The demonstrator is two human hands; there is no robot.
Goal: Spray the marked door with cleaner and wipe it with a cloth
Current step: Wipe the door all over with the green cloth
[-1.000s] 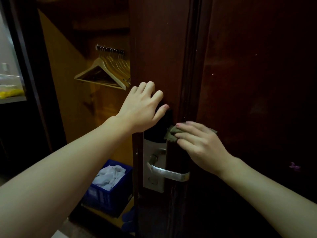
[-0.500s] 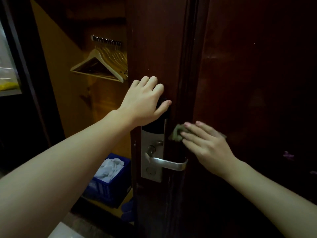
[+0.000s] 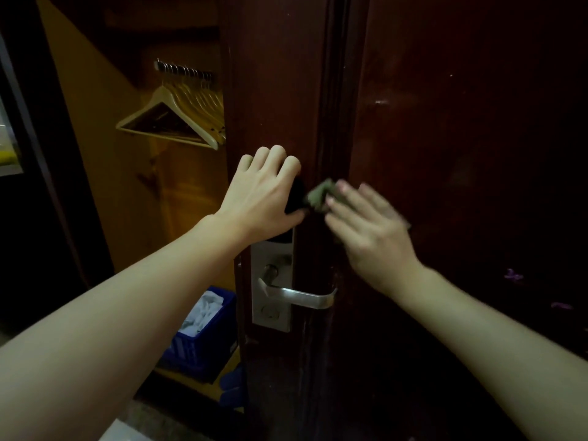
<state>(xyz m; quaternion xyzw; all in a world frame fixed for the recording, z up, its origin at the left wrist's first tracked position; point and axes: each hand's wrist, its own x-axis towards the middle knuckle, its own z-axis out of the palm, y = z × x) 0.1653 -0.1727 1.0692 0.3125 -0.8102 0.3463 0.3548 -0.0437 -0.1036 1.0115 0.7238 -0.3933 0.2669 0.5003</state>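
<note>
Now mid-wipe on the dark wooden door (image 3: 461, 186) — largest thing in view, filling the right and centre, its edge turned toward the camera. Beyond it, an open wardrobe (image 3: 105, 173) with pale wooden hangers (image 3: 178, 119) on a rail, and low down a blue crate (image 3: 203, 342) with white rags. On the door edge, a silver lock plate (image 3: 272, 281) with lever handle (image 3: 299, 296).

Left hand (image 3: 264, 192) curled over the door edge above the lock, fingers wrapped round it, bracing the door. Right hand (image 3: 369, 227) blurred with motion, fingers fairly straight and pressed flat on the green-grey cloth (image 3: 319, 195), pinning it to the door face just beside the left thumb.

Since a second ago, cloth and right hand shifted upward from beside the lock's dark top to level with the left knuckles — a rubbing stroke along the stile. Spraying judged done; wiping under way, with purple marks (image 3: 514, 275) lower right apparently not yet reached.
</note>
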